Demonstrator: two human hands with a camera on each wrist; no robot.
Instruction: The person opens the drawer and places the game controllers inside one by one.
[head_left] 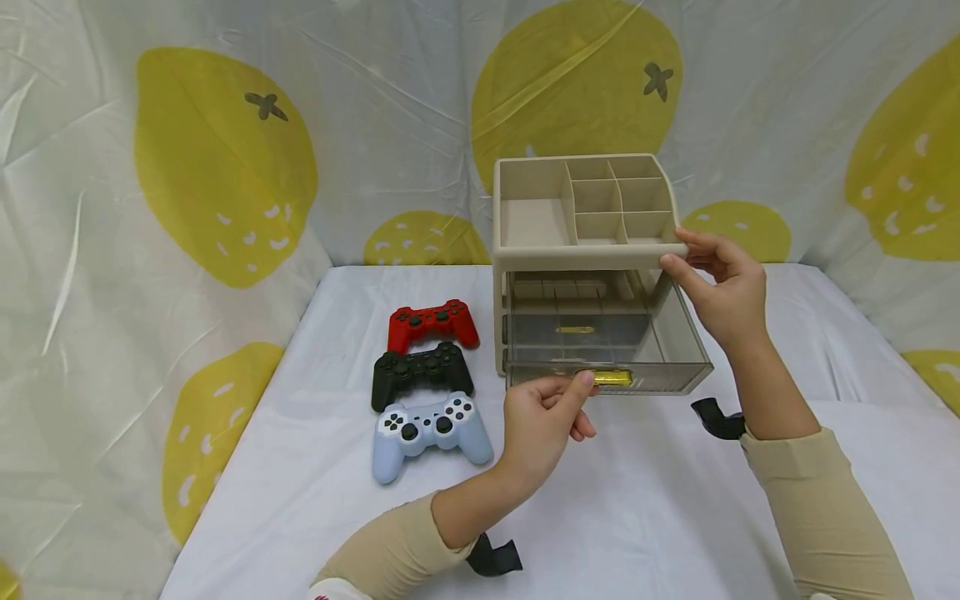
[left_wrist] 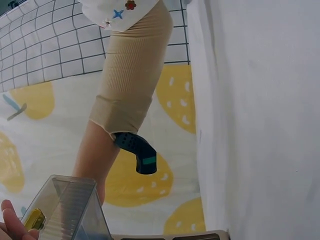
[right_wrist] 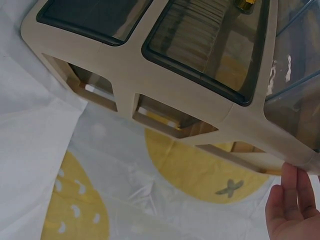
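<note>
A beige desktop drawer organizer [head_left: 588, 260] stands on the white-covered table, small open compartments across its top. Its clear upper drawer [head_left: 675, 333] is pulled out toward me, and nothing shows inside it. My left hand [head_left: 543, 421] pinches that drawer's gold handle [head_left: 613, 377], thumb on top; the left wrist view has its fingers [left_wrist: 12, 220] beside the handle. Below, through the clear plastic, shows another drawer with a gold handle [head_left: 575, 329]. My right hand [head_left: 723, 287] grips the organizer's top right front corner, with its fingers [right_wrist: 289, 187] against the side.
Left of the organizer lie three game controllers: red [head_left: 432, 325], black [head_left: 422, 372] and light blue [head_left: 432, 429], one in front of another. A lemon-print cloth [head_left: 397, 125] hangs behind and at the sides. Black straps [head_left: 495, 557] stick out from both sleeves.
</note>
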